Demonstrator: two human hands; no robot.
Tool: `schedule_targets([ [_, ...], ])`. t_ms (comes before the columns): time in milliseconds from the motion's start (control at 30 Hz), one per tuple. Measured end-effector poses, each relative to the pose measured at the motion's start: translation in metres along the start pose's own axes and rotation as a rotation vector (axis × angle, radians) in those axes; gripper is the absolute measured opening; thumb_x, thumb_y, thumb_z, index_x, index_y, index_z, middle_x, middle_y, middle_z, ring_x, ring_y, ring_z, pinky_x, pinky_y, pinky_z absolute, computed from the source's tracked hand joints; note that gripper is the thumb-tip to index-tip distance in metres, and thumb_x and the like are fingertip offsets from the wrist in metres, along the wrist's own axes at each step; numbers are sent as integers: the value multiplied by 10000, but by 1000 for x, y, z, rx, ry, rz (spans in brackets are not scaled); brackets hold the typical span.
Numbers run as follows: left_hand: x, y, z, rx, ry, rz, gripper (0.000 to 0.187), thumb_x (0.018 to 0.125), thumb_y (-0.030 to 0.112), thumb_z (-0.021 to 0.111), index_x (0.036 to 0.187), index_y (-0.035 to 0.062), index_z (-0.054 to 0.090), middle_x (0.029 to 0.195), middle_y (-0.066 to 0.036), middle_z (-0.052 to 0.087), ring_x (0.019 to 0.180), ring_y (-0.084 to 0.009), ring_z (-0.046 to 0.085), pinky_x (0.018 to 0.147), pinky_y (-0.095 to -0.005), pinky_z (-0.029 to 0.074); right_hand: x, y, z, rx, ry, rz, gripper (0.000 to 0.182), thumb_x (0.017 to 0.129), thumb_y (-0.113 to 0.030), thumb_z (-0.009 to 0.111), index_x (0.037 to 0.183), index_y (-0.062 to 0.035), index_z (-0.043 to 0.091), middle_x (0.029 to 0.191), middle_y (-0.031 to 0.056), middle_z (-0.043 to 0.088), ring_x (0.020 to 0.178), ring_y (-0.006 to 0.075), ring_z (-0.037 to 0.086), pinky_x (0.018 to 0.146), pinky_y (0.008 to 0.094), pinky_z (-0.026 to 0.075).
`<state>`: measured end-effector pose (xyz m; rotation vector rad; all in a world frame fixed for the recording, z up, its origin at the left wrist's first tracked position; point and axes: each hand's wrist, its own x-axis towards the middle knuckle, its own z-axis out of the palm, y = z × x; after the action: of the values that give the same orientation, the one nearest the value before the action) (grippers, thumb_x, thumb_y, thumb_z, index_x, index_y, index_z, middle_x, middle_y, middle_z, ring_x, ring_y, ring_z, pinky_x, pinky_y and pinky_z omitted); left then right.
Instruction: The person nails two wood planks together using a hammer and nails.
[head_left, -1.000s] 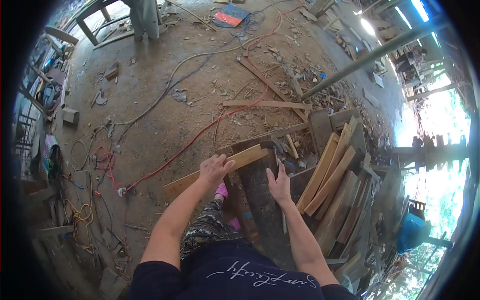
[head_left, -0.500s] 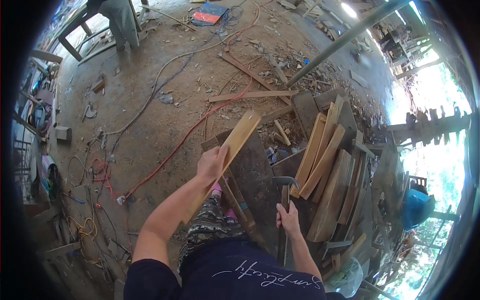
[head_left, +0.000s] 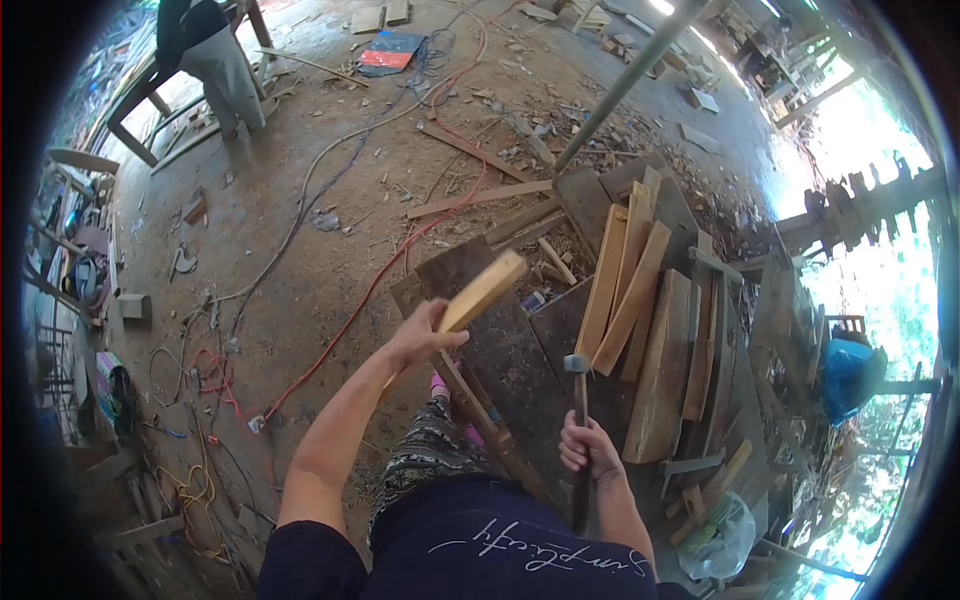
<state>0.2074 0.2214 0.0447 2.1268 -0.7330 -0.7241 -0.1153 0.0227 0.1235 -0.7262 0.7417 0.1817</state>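
My left hand (head_left: 422, 335) is closed around a light wooden board (head_left: 485, 290), which points up and to the right over the dark work surface (head_left: 510, 375). Fingers of my right hand (head_left: 588, 448) wrap round the handle of a hammer (head_left: 577, 366), its head up, near the lower ends of several wooden pieces (head_left: 657, 370) lying on the right side of the surface. The board and the hammer are apart.
Red cable (head_left: 385, 268) and other cords run across the dirt floor. A pole (head_left: 630, 85) slants at the upper right. Another person (head_left: 215, 70) stands by a wooden frame at the upper left. A clear plastic bag (head_left: 722, 540) lies at the lower right.
The board in my left hand has turned and looks shorter. The hammer has rotated in my right hand, so its head now shows end-on. The whole view has shifted slightly.
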Motion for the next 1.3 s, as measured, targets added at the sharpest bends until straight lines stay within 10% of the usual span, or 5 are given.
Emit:
schedule_targets([
  [67, -16, 16, -1, -766, -551, -280, 733, 806, 476, 755, 1356, 50, 527, 1011, -55, 609, 852, -134, 618, 764, -314, 517, -17, -7, 6, 431, -302, 24, 159, 975, -149, 573, 877, -85, 465, 574, -15, 383, 423, 90, 407, 395, 246, 373],
  [400, -51, 33, 36, -1144, -804, -489, 737, 851, 568, 712, 1354, 52, 556, 838, 15, 560, 736, -77, 580, 668, -242, 483, -53, 15, -11, 31, 359, 66, 158, 958, -174, 630, 979, -104, 490, 638, 6, 480, 472, 101, 468, 434, 270, 418],
  [567, -42, 32, 92, 254, -427, 173, 666, 821, 489, 756, 1377, 189, 546, 1074, -93, 528, 988, -229, 571, 859, -372, 477, -64, 53, -47, -413, 670, -36, 222, 948, -241, 654, 929, -51, 542, 640, 32, 538, 485, 112, 536, 431, 280, 458],
  [800, -25, 34, 178, 617, -305, 684, 816, 642, 453, 845, 1375, 240, 553, 1179, -81, 475, 1164, -277, 435, 983, -408, 359, -73, 62, -62, -756, 826, -169, 329, 966, -295, 629, 865, 3, 534, 610, 73, 559, 473, 127, 577, 413, 301, 465],
  [1300, -24, 85, 288, 337, 208, 207, 216, 887, 282, 651, 1068, 165, 637, 1057, -53, 550, 1021, -275, 514, 867, -430, 384, -23, 92, -91, -1266, 828, -286, 311, 970, -263, 578, 947, 39, 505, 879, 303, 609, 864, 505, 589, 771, 550, 459],
])
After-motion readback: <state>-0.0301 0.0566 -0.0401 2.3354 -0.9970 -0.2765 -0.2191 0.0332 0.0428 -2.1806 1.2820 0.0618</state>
